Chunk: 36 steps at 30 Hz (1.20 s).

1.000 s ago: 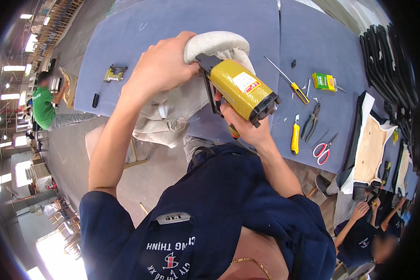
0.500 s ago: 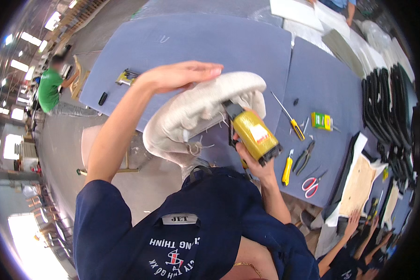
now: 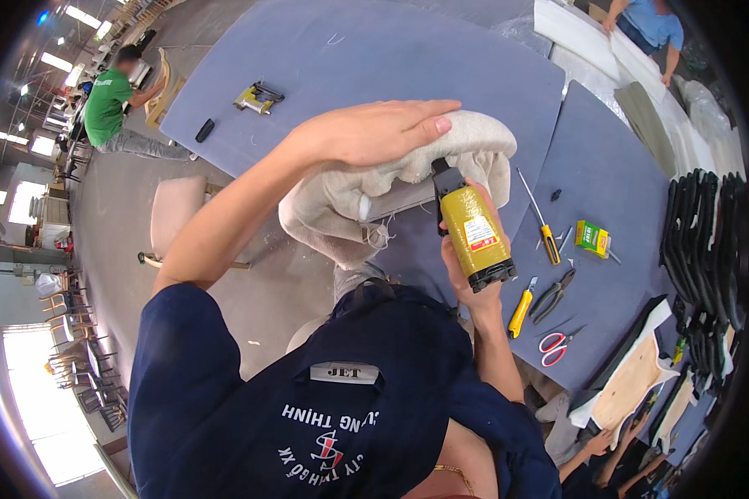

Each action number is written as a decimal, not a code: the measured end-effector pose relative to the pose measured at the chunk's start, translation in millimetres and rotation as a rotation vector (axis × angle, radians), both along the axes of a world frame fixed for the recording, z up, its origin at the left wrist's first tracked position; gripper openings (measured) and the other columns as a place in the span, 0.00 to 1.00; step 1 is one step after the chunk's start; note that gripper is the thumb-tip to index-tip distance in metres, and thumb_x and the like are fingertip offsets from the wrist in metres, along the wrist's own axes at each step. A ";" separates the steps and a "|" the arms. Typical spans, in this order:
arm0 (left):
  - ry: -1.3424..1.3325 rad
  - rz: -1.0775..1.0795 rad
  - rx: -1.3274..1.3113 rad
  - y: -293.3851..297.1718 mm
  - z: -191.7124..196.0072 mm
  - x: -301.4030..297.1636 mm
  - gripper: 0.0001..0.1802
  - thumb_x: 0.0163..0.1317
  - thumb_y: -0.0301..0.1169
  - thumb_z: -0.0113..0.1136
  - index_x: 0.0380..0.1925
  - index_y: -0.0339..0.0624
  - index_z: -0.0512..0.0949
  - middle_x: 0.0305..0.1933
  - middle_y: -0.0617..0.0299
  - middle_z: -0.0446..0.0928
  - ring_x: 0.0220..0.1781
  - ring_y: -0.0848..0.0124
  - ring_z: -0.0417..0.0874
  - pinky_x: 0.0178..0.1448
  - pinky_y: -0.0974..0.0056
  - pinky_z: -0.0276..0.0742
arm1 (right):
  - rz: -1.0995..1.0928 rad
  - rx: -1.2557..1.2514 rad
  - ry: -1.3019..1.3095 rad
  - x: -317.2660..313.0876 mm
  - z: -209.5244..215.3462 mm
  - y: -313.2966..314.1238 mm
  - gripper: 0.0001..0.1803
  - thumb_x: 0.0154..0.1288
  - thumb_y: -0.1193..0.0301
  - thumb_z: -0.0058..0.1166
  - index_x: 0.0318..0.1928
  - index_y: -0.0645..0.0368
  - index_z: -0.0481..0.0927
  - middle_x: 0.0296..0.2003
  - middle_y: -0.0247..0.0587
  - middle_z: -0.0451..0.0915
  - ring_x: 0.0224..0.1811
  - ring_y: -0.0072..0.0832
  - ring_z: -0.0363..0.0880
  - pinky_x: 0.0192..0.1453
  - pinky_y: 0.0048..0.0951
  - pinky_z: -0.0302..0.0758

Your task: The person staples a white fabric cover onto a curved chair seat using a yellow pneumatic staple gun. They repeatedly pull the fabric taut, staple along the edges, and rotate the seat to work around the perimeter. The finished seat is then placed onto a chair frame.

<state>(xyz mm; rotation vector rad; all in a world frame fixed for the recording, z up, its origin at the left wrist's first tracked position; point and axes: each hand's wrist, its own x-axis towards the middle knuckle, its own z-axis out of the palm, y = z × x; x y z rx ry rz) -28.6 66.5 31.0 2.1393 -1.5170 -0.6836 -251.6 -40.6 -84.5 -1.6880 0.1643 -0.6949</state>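
Note:
An off-white fabric-covered padded piece (image 3: 320,200), curved and with gathered inner edges, is tilted up at the near edge of the table. Loose threads hang from its inner side. My left hand (image 3: 383,133) lies along its far outer rim with fingers stretched out. In my right hand (image 3: 462,270) is a yellow and black staple gun (image 3: 472,229), its black nose against the folded fabric inside the curve. The gun's body hides part of that hand, and the nose covers the exact spot it meets.
On the blue-grey table (image 3: 374,58) lie a second staple gun (image 3: 258,97), a screwdriver (image 3: 548,237), a utility knife (image 3: 521,312), pliers (image 3: 553,297), scissors (image 3: 558,343) and a small yellow-green box (image 3: 591,239). Black panels (image 3: 699,249) are stacked right. Other people work nearby.
My left hand has slid rightward along the padded rim. The staple gun has turned more upright, and more fingers of my right hand show beside it. The whole view has shifted slightly.

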 end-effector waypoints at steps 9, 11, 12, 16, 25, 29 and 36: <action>-0.446 0.094 0.164 -2.0 25.8 -45.0 0.34 0.80 0.43 0.47 0.80 0.44 0.55 0.79 0.35 0.62 0.66 0.37 0.78 0.71 0.44 0.74 | 0.143 0.268 0.124 -14.3 -1.0 -12.1 0.34 0.61 0.82 0.64 0.70 0.67 0.73 0.49 0.43 0.88 0.48 0.25 0.88 0.57 0.28 0.80; -0.459 0.102 0.140 -2.6 20.8 -44.0 0.35 0.80 0.43 0.49 0.81 0.46 0.54 0.79 0.34 0.61 0.67 0.38 0.77 0.71 0.44 0.74 | 0.120 0.290 0.062 -18.0 1.8 -5.3 0.36 0.61 0.81 0.64 0.71 0.68 0.72 0.50 0.44 0.88 0.48 0.26 0.88 0.58 0.29 0.81; -0.486 0.075 0.087 -1.8 16.1 -39.3 0.36 0.79 0.43 0.51 0.81 0.46 0.54 0.78 0.35 0.62 0.67 0.38 0.77 0.70 0.45 0.75 | 0.098 0.340 0.038 -18.2 6.3 0.1 0.37 0.60 0.81 0.64 0.71 0.69 0.71 0.51 0.44 0.88 0.49 0.26 0.88 0.59 0.29 0.80; -0.482 0.004 0.016 0.4 12.3 -32.6 0.40 0.73 0.36 0.58 0.81 0.44 0.54 0.73 0.37 0.69 0.65 0.39 0.78 0.67 0.45 0.76 | 0.072 0.376 -0.094 -16.9 2.9 11.8 0.39 0.58 0.81 0.63 0.72 0.69 0.69 0.55 0.47 0.86 0.52 0.28 0.87 0.62 0.31 0.78; -0.426 0.068 0.030 -2.0 13.2 -51.2 0.50 0.60 0.26 0.65 0.81 0.41 0.52 0.65 0.38 0.74 0.63 0.40 0.79 0.64 0.46 0.77 | 0.101 0.301 -0.108 -5.3 -3.6 9.3 0.40 0.59 0.82 0.60 0.75 0.67 0.67 0.59 0.45 0.82 0.52 0.26 0.83 0.63 0.31 0.76; -0.365 -0.050 -0.035 1.3 14.4 -43.2 0.56 0.56 0.30 0.69 0.82 0.38 0.48 0.71 0.35 0.69 0.68 0.39 0.75 0.70 0.47 0.75 | 0.129 0.362 0.004 -18.5 4.5 6.5 0.41 0.58 0.82 0.59 0.75 0.67 0.67 0.53 0.44 0.84 0.47 0.26 0.83 0.63 0.32 0.77; 0.877 0.262 0.394 -0.5 -9.9 3.2 0.59 0.65 0.74 0.55 0.81 0.39 0.58 0.78 0.44 0.66 0.77 0.57 0.71 0.77 0.54 0.69 | 0.059 0.146 0.018 -41.1 -8.3 6.9 0.40 0.54 0.78 0.61 0.71 0.67 0.71 0.47 0.46 0.86 0.47 0.37 0.87 0.61 0.33 0.79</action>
